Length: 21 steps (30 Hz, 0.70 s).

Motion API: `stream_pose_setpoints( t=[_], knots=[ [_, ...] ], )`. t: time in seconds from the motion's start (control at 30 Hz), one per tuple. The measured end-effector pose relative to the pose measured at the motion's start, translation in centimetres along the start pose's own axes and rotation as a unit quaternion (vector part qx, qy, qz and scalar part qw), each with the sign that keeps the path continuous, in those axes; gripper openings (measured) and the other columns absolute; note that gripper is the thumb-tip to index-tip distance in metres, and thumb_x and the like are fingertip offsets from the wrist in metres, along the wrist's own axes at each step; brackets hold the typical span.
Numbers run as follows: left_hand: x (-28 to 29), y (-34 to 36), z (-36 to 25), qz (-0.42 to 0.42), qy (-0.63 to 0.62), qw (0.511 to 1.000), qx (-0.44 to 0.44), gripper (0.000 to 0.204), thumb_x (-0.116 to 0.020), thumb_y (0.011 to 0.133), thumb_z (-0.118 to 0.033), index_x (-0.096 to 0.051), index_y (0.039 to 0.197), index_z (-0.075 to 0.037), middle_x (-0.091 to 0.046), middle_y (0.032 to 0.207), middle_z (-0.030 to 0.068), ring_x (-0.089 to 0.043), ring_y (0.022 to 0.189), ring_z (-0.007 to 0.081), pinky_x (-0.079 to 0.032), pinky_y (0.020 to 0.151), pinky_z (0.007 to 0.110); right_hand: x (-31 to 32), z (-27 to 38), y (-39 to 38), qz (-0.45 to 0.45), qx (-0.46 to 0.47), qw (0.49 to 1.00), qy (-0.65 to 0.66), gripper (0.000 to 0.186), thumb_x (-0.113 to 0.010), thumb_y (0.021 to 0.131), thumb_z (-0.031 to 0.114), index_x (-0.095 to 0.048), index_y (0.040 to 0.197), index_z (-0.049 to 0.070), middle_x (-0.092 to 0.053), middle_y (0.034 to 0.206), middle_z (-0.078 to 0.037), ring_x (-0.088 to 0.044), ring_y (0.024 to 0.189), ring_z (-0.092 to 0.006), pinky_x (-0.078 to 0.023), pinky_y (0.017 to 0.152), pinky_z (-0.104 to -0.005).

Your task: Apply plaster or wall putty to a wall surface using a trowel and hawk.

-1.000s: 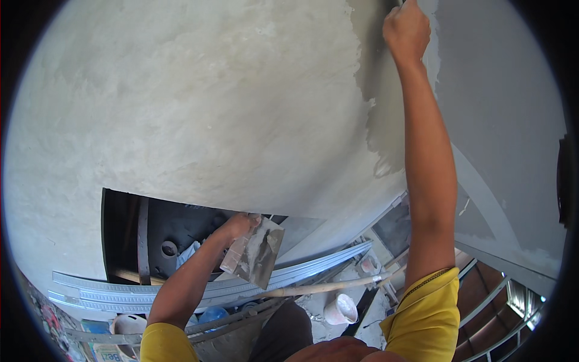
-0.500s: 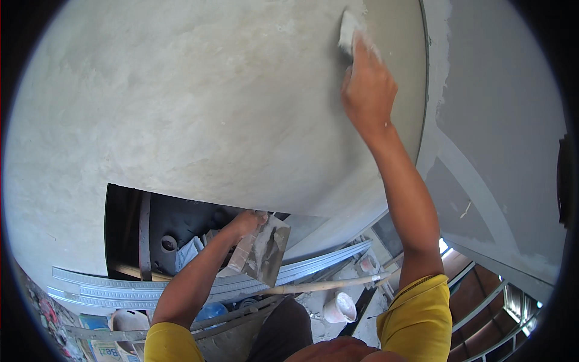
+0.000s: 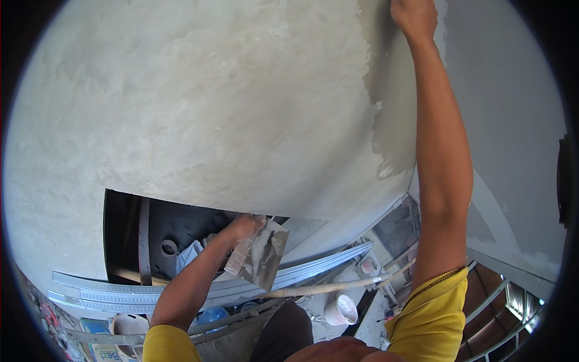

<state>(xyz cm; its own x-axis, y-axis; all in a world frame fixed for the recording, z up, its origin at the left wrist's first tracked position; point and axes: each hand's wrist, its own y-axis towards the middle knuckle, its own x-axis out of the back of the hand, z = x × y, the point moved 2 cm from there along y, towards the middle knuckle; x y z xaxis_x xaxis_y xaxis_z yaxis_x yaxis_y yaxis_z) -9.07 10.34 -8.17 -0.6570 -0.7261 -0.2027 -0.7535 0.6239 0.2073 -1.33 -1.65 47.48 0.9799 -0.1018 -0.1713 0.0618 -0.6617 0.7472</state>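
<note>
- Lower left of the frame: off-white rounded container [image 3: 128, 326]; contents cannot be made out.
- Lower left of centre: blue rounded plastic container [image 3: 212, 314], partly hidden; whether anything is inside cannot be told.
- Lower centre: left grip [image 3: 246, 227] is closed on a flat rectangular grey plate [image 3: 269, 265], which carries smeared whitish compound [image 3: 258, 247]. Recommended: keep the plate steady and tipped no further, lest the load slide off.
- Centre and upper frame: broad pale-grey plastered wall [image 3: 289, 120]. In judgement, long, even strokes with light pressure would avoid ridges.
- Lower right of centre: white round plastic bucket [image 3: 344, 315]; pale residue coats it, fill level uncertain. A smaller whitish bucket [image 3: 370, 265] stands just above it in the frame; contents unclear.
- Upper right: darker, damp-looking band [image 3: 395, 136] with a ragged left edge. That edge merits feathering outward into the paler area.
- Upper right, at the frame's edge: right grip [image 3: 416, 17], cut off; whether it grasps anything cannot be told.
</note>
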Motion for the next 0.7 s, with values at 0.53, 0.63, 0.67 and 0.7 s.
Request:
stream_pose_setpoints(
  t=[0.53,0.63,0.67,0.7],
  knots=[
    [-0.1,0.5,0.7,-0.003,-0.045,0.999,-0.002,0.05,-0.062,0.09,-0.018,-0.05,0.134,0.004,-0.058,0.128,0.0181,-0.055,0.114,0.0271,-0.04,0.1,0.035,1.7,-0.8,-8.8,-0.008,-0.004,0.998,0.068,0.043,-0.049,0.085,0.0,-0.056,0.127,0.002,-0.067,0.109,-0.021,-0.064,0.097,-0.0392,-0.051,0.086,-0.0445],
    [0.0,-0.1,0.2,0.007,-0.054,0.998,0.006,0.051,-0.062,0.09,-0.018,-0.05,0.134,0.005,-0.058,0.128,0.0187,-0.055,0.115,0.0274,-0.04,0.1,0.035,0.1,-4.8,-6.6,0.025,-0.041,0.997,0.059,0.043,-0.049,0.086,0.001,-0.056,0.128,0.004,-0.068,0.103,-0.022,-0.064,0.095,-0.0409,-0.05,0.086,-0.0469],
    [0.0,-0.3,-0.1,0.013,-0.05,0.999,0.014,0.051,-0.063,0.09,-0.018,-0.05,0.134,0.005,-0.058,0.128,0.0189,-0.055,0.115,0.0274,-0.04,0.1,0.035,-0.4,-5.6,-6.2,0.025,-0.041,0.997,0.059,0.043,-0.049,0.086,0.001,-0.056,0.128,0.004,-0.068,0.103,-0.022,-0.064,0.095,-0.0409,-0.05,0.086,-0.0469],
    [0.0,-0.5,-0.5,0.013,-0.05,0.999,0.014,0.051,-0.063,0.09,-0.018,-0.05,0.134,0.005,-0.058,0.128,0.0189,-0.055,0.115,0.0274,-0.04,0.1,0.035,-0.9,-6.5,-5.9,0.024,-0.036,0.998,0.051,0.043,-0.049,0.086,0.001,-0.056,0.128,0.004,-0.068,0.101,-0.022,-0.064,0.094,-0.0416,-0.05,0.086,-0.0477]
  ],
)
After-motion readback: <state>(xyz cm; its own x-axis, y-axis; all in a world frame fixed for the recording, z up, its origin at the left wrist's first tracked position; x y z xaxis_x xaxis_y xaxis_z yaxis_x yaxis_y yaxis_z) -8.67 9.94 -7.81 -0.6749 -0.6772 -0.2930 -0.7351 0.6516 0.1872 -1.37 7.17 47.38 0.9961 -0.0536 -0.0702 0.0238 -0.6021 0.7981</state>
